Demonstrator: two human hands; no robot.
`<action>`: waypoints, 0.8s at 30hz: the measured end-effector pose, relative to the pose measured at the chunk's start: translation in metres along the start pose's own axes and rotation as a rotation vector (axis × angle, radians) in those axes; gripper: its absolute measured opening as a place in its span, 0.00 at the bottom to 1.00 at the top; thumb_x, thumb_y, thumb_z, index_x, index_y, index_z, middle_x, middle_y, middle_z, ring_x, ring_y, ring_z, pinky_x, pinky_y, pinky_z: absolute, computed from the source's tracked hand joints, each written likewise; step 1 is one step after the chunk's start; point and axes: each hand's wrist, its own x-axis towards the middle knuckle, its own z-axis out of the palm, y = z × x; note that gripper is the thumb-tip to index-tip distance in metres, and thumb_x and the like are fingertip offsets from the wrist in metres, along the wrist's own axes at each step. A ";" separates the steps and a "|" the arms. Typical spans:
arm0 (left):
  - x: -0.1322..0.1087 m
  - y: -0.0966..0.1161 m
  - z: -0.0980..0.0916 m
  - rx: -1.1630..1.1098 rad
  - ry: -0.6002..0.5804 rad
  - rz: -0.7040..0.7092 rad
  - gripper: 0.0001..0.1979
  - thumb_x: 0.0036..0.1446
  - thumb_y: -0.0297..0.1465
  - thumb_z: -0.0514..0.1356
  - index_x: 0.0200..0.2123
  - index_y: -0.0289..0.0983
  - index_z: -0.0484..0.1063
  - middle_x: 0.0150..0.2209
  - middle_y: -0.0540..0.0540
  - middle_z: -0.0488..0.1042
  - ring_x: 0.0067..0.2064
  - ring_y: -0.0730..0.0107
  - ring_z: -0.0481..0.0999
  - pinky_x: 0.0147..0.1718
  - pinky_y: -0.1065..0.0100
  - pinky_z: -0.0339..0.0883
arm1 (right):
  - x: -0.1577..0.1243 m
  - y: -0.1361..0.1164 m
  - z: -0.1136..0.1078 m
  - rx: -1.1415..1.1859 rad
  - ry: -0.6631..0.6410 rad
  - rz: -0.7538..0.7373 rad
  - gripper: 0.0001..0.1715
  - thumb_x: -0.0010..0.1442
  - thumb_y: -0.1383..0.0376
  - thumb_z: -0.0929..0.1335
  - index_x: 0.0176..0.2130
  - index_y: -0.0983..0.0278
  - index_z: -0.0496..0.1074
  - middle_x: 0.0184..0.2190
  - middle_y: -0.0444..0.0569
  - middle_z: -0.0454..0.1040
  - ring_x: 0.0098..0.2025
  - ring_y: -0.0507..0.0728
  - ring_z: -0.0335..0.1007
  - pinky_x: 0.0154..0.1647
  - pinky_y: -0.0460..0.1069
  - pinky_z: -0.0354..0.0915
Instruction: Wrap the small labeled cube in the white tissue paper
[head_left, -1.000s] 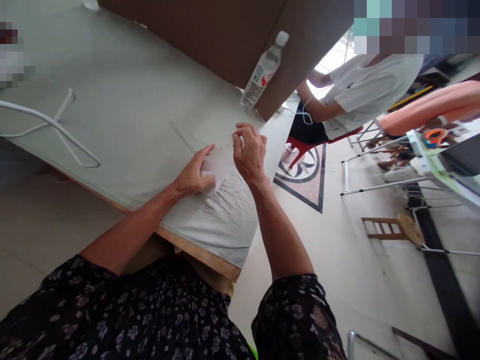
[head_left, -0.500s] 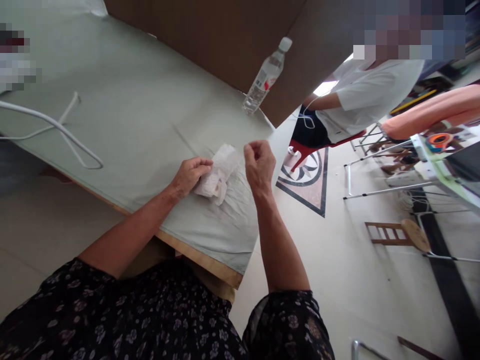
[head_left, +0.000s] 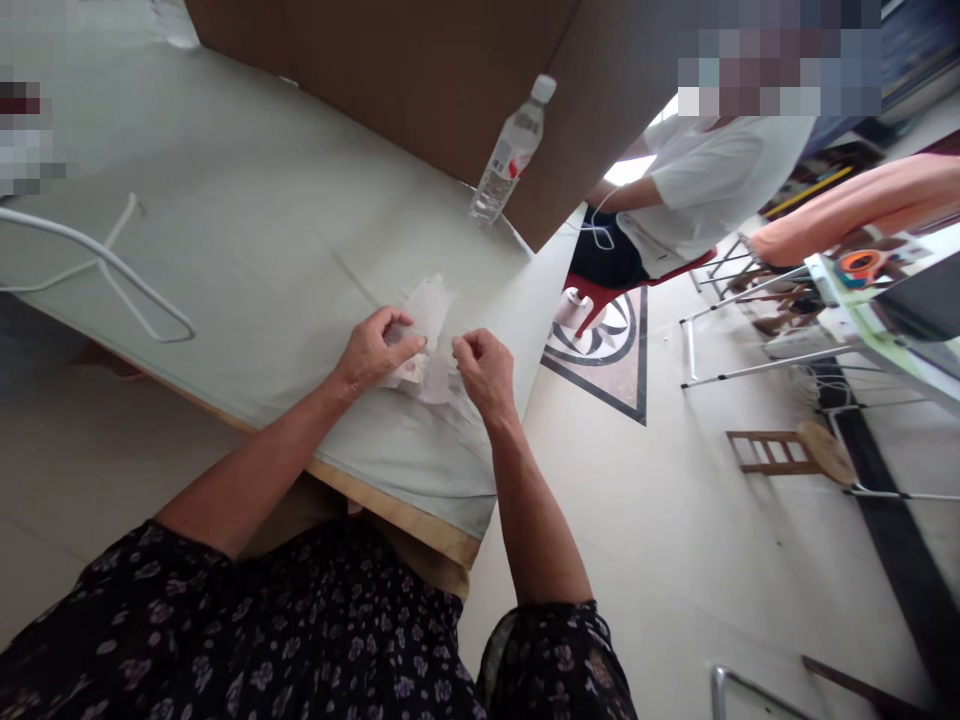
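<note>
1. My left hand [head_left: 382, 350] is over the left part of some translucent white wrapping [head_left: 437, 372], thumb and fingers parted in a loose curve, the thumb tip touching it.
2. My right hand [head_left: 486, 370] is at the wrapping's right edge, fingers narrow and drawn together; I cannot tell whether the film is caught between the tips.
3. The wrapping is crumpled, on the desk [head_left: 247, 220] near its right corner, between my two hands. Something pale with faint reddish marks shows beneath my left thumb, too small to make out.
4. Pale cloth covers the desk, rucked just below my right hand.
5. Beyond my hands a clear plastic bottle [head_left: 510, 160] with a white cap is near the corner of a tall brown panel [head_left: 390, 70]; I cannot tell if they touch.
6. A white cable [head_left: 75, 234] loops at the left, well apart from my hands.
7. Past the panel, a person in a white shirt [head_left: 720, 190] sits on a red chair [head_left: 600, 292].
</note>
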 end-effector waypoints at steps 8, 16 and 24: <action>0.002 -0.008 -0.001 0.112 0.006 0.063 0.22 0.48 0.45 0.65 0.43 0.39 0.72 0.41 0.46 0.75 0.44 0.61 0.74 0.45 0.60 0.71 | -0.011 -0.011 0.013 -0.097 -0.036 -0.066 0.08 0.61 0.59 0.68 0.33 0.60 0.73 0.31 0.45 0.78 0.32 0.55 0.70 0.39 0.51 0.64; 0.006 -0.009 -0.007 0.318 0.033 0.093 0.03 0.50 0.30 0.63 0.29 0.40 0.71 0.48 0.43 0.78 0.52 0.56 0.77 0.56 0.55 0.71 | -0.007 0.020 0.007 0.299 0.070 0.088 0.14 0.58 0.53 0.67 0.30 0.61 0.71 0.25 0.41 0.69 0.29 0.52 0.63 0.34 0.49 0.62; 0.021 -0.022 -0.029 0.409 0.378 0.091 0.06 0.53 0.29 0.61 0.27 0.42 0.67 0.39 0.45 0.77 0.46 0.57 0.76 0.53 0.54 0.71 | 0.013 0.040 0.006 0.321 0.170 0.094 0.12 0.57 0.55 0.68 0.36 0.61 0.71 0.24 0.38 0.67 0.28 0.52 0.63 0.34 0.49 0.63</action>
